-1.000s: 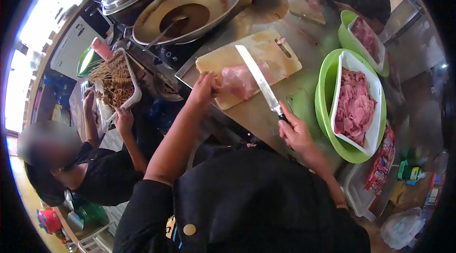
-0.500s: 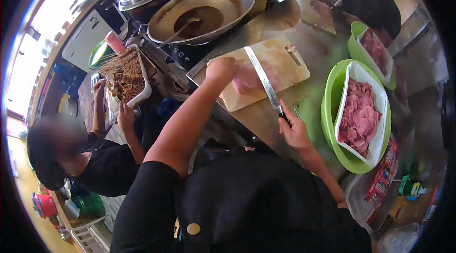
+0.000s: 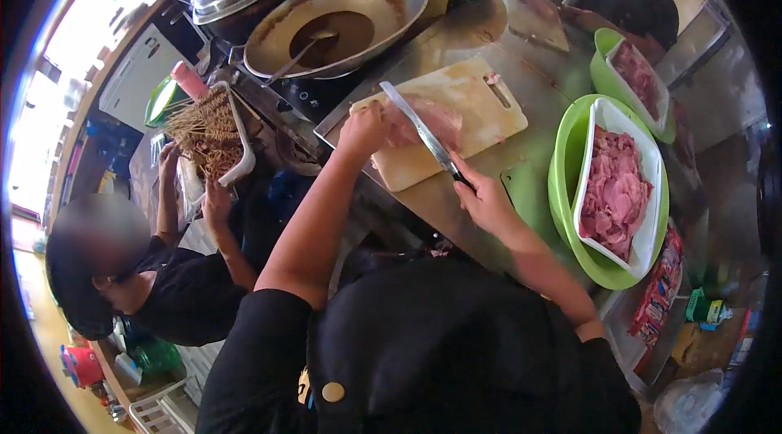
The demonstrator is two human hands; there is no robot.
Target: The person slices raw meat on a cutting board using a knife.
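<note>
A slab of pink raw meat (image 3: pixel 444 123) lies on the worn cutting board (image 3: pixel 489 100), which rests at the metal table's edge. My left hand (image 3: pixel 364 131) is closed at the meat's left end, its fingertips partly hidden. My right hand (image 3: pixel 482 193) grips the black handle of a long knife (image 3: pixel 425 132); the blade lies slantwise over the meat, its tip close to my left hand. To the right, a white tray (image 3: pixel 654 189) full of sliced meat (image 3: pixel 615 189) sits in a green basin (image 3: pixel 562 189).
A wide pan (image 3: pixel 399 22) with brown sauce and a ladle stands beyond the board. At left, a co-worker (image 3: pixel 179 295) handles skewers (image 3: pixel 204 128) over a tray. A red package (image 3: pixel 658 287) lies at right. The upper right shows a reflection-like duplicate of the scene.
My right hand and the knife have moved left, and the blade is now more slanted, nearer my left hand. My left hand has closed over the meat's end. The view has shifted slightly.
</note>
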